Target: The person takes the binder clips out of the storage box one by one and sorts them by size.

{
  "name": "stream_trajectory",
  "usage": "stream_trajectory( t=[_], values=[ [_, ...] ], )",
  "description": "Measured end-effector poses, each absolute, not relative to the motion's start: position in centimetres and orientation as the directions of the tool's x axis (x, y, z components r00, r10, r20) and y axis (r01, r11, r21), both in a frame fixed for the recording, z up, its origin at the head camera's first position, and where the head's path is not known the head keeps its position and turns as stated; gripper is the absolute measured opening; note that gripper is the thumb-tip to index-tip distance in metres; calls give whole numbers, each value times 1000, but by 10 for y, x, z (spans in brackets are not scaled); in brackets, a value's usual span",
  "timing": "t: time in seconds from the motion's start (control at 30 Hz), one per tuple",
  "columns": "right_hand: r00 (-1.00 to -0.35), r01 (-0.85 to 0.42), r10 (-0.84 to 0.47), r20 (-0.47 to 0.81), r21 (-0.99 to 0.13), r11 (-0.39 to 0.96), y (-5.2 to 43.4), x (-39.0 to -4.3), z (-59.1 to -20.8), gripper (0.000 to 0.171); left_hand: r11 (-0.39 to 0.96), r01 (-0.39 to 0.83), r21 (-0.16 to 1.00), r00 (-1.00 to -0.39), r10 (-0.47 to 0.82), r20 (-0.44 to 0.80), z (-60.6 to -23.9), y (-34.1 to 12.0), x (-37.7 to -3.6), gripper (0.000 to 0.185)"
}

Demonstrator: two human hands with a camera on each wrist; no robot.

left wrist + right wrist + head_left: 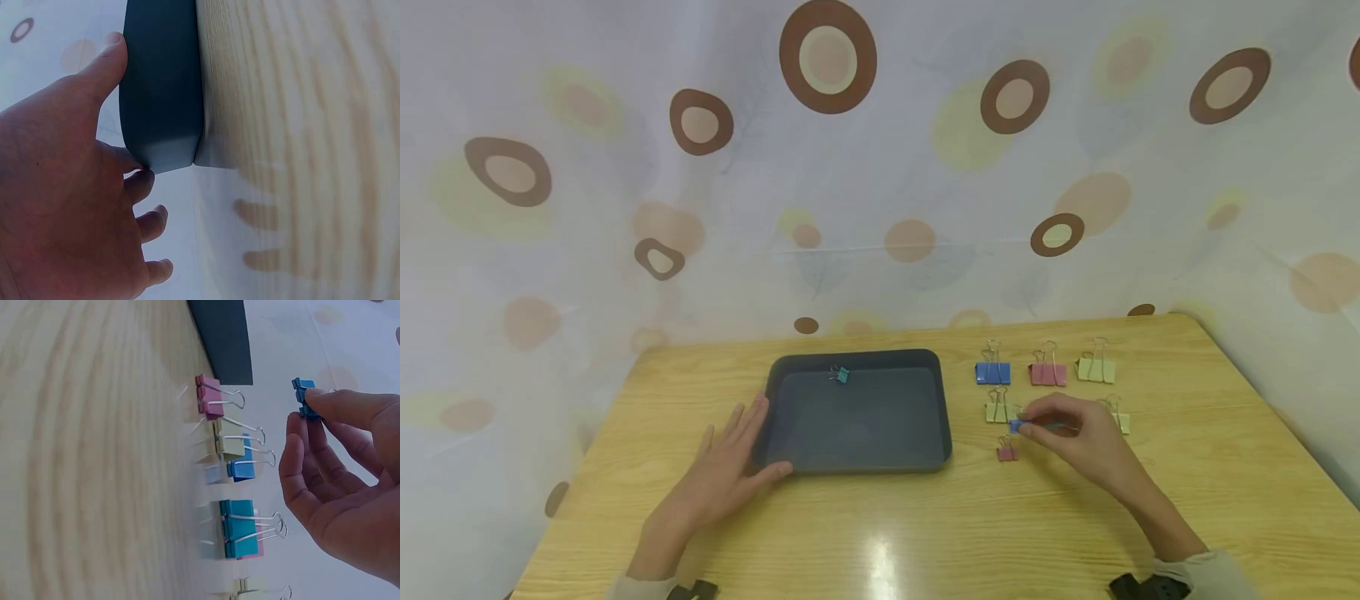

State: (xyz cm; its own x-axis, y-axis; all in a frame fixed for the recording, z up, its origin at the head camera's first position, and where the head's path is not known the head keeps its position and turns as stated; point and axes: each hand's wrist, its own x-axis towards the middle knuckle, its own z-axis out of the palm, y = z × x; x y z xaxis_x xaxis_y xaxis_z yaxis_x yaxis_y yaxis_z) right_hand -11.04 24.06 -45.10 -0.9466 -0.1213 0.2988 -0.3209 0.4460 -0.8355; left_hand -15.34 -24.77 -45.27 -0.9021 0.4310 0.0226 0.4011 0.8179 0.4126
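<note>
A small blue binder clip (303,397) is pinched between the thumb and fingers of my right hand (1078,435), off the table in the right wrist view. Near that hand a small pink binder clip (1007,454) and a pale yellow binder clip (996,412) stand on the table. A teal binder clip (239,529) shows in the right wrist view, mostly covered by the hand from above. My left hand (722,467) touches the left side of the dark grey tray (850,468) with fairly straight fingers. Inside the tray, near its back wall, lies a small teal clip (842,376).
Behind the right hand stand a blue binder clip (992,373), a pink binder clip (1048,374) and a yellow binder clip (1096,371). Another yellow clip (1123,423) is partly hidden by the hand. A patterned cloth (880,200) hangs behind the wooden table (820,533).
</note>
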Motion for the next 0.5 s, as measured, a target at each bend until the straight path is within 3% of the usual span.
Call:
stream_trajectory(
  t=[0.5],
  values=[
    [-968,-243,-88,233,-807,538,275,-97,-460,8,815,403,417,-901,433,25,-455,-249,-155,98]
  ],
)
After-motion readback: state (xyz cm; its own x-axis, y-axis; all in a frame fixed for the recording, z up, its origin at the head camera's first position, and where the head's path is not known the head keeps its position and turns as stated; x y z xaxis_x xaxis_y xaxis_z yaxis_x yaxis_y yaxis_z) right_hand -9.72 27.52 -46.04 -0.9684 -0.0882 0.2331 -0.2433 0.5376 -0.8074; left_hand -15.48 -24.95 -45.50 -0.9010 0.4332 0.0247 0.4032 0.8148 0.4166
